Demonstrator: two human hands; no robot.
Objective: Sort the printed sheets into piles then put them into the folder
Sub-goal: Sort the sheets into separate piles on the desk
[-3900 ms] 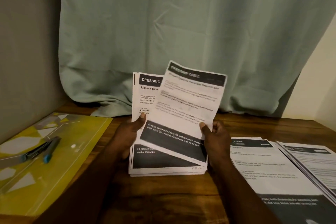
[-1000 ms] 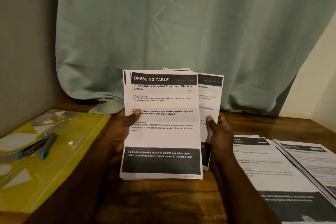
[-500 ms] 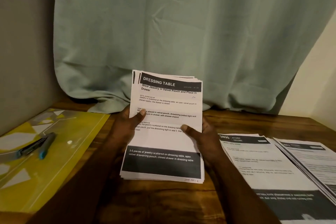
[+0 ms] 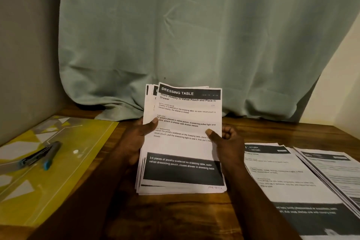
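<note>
The Dressing Table stack (image 4: 183, 142) stands at frame centre, its bottom edge apparently on the table (image 4: 175, 216), its sides pinched by the left hand (image 4: 134, 140) and right hand (image 4: 227, 142). Its fanned top edges likely want tapping square before it joins the yellow folder (image 4: 78, 171) at left.

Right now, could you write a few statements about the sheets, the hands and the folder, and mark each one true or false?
1. Both the left hand and the right hand hold the stack of sheets. True.
2. The top sheet of the stack is headed KITCHEN. False: it is headed DRESSING TABLE.
3. A blue-tipped marker lies on the yellow folder. True.
4. The yellow folder lies right of the stack. False: it lies left; the KITCHEN pile lies right.
</note>
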